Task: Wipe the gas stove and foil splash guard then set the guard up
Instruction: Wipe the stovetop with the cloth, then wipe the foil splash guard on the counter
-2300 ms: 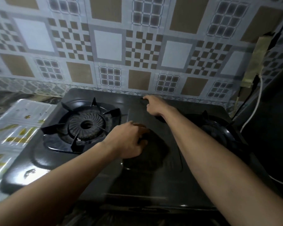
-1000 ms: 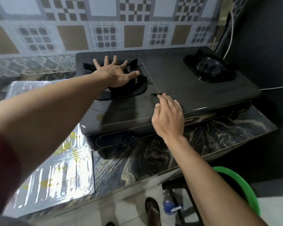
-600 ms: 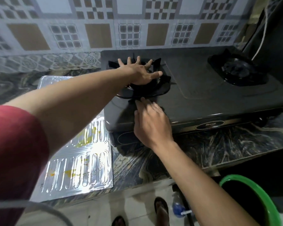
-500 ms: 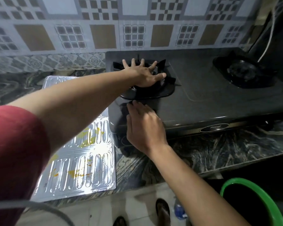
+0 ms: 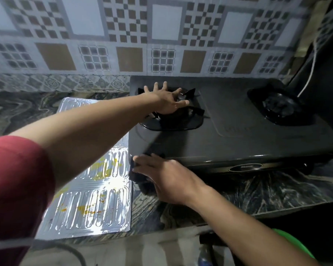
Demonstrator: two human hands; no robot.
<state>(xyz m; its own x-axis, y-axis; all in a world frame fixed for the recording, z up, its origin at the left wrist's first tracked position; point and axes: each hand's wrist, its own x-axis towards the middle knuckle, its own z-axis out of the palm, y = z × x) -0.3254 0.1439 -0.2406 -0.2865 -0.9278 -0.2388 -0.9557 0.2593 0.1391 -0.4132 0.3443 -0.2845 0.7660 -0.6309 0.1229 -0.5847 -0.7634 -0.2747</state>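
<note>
Dim, cool light overall. Strong glare on foil guard [image 5: 96, 191] — overhead source. Stove [image 5: 238, 139] top dark, low detail. Motion blur throughout; wall tiles [image 5: 161, 35] soft — wide-angle bending at edges.

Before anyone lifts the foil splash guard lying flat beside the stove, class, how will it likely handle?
The foil splash guard looks thin, so it is probably light and floppy, sagging if lifted by one edge. Its pressed ribs may add slight stiffness. The yellow stains suggest grease, so it could feel slippery.

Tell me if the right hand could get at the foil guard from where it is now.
Probably yes: the right hand presses a dark cloth at the stove's front left corner, right beside the foil guard lying flat with nothing between.
</note>
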